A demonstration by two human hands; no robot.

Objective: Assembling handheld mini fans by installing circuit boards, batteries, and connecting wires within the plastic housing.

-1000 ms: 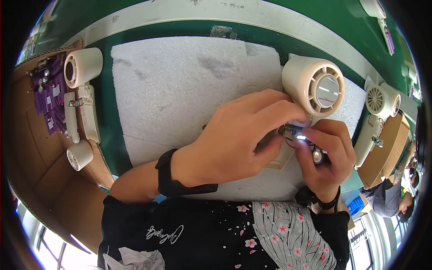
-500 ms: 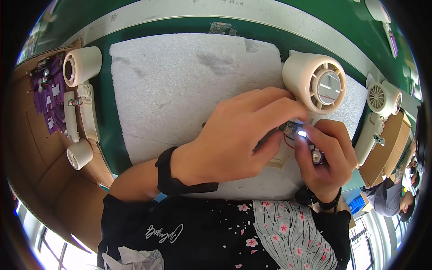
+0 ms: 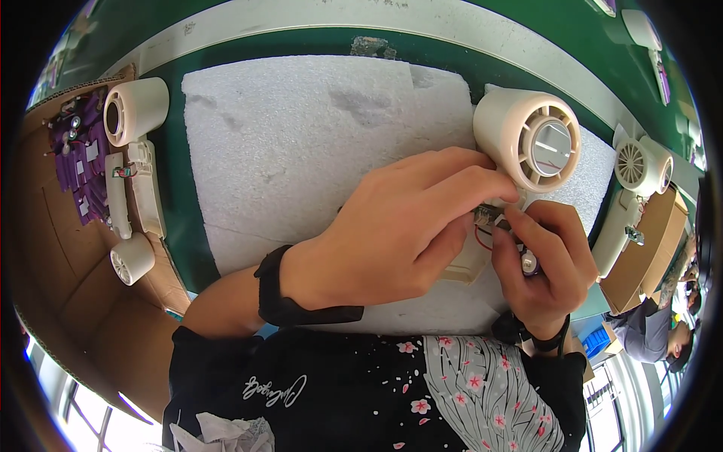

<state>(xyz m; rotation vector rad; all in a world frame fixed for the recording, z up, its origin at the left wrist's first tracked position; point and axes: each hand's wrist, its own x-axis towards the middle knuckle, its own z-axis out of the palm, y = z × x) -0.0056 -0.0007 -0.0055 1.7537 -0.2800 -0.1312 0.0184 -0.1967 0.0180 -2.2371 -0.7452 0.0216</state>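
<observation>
Foam sheet (image 3: 279,135) bare toward left edge, both hands' fingers (image 3: 482,184) (image 3: 544,235) closed on circuit board (image 3: 486,215)

Lettering (image 3: 275,389), white, cursive, inverted, on black shirt (image 3: 339,410), below and left of fingers (image 3: 467,184); labels (image 3: 93,151), white, unreadable, on purple packs (image 3: 74,175), far left of fingers

Place: a workshop, by the look of it for small electric fans
Bench: green top (image 3: 557,22), with a worn white foam sheet (image 3: 263,135) spread toward eleven o'clock
Fans: alike in cream plastic, one (image 3: 497,132) at two o'clock, another (image 3: 147,109) at ten
Boxes: open cardboard (image 3: 68,294) at nine o'clock holding purple parts (image 3: 86,162); a second box (image 3: 640,260) near three
Company: another person (image 3: 649,328) near four o'clock
Daylight: window (image 3: 86,422) at eight
</observation>
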